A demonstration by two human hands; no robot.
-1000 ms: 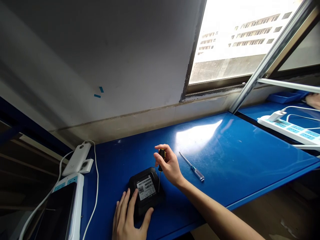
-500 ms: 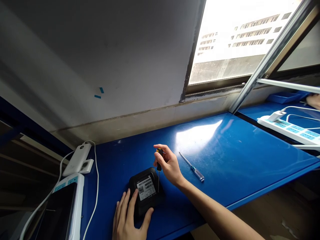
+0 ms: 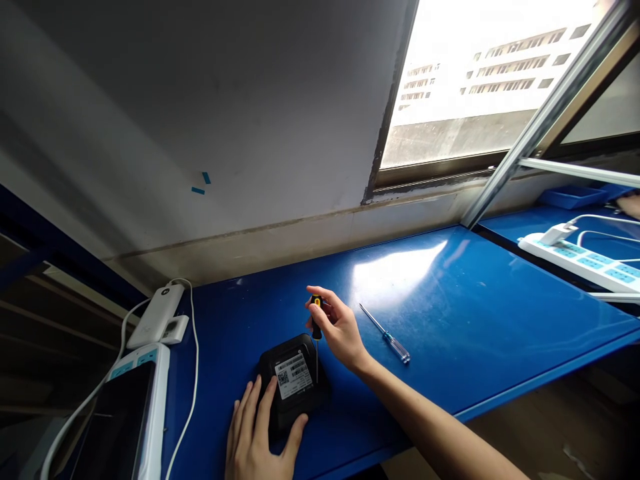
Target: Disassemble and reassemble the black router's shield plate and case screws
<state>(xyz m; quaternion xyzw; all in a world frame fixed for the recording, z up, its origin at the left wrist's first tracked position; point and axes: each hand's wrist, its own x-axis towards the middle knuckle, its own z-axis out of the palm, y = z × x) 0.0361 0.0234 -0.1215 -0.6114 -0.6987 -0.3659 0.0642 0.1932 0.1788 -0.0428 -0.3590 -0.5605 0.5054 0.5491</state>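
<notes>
A black box-shaped device (image 3: 287, 417) with a white barcode label (image 3: 294, 377) lies on the blue table. My left hand (image 3: 260, 437) rests against its near left side, fingers spread and thumb apart, touching its edge. My right hand (image 3: 336, 327) is closed round the black and yellow handle of a screwdriver (image 3: 317, 327). The screwdriver stands nearly upright, its thin shaft reaching down to the device's right side. Whether the tip sits in a screw is too small to tell. A second screwdriver (image 3: 387, 337) with a clear handle lies to the right of my right hand.
On the left are a white power bank (image 3: 156, 317), a power strip (image 3: 159, 400), a dark-screened device (image 3: 113, 423) and a white cable (image 3: 195, 360). Beyond the metal frame (image 3: 545, 113) are another power strip (image 3: 580, 257), a blue tray (image 3: 573, 197) and another person's hand (image 3: 630, 203).
The screwdriver's handle has turned a little in my right hand, showing more yellow. My left hand and the device stay in place. The view has shifted slightly.
</notes>
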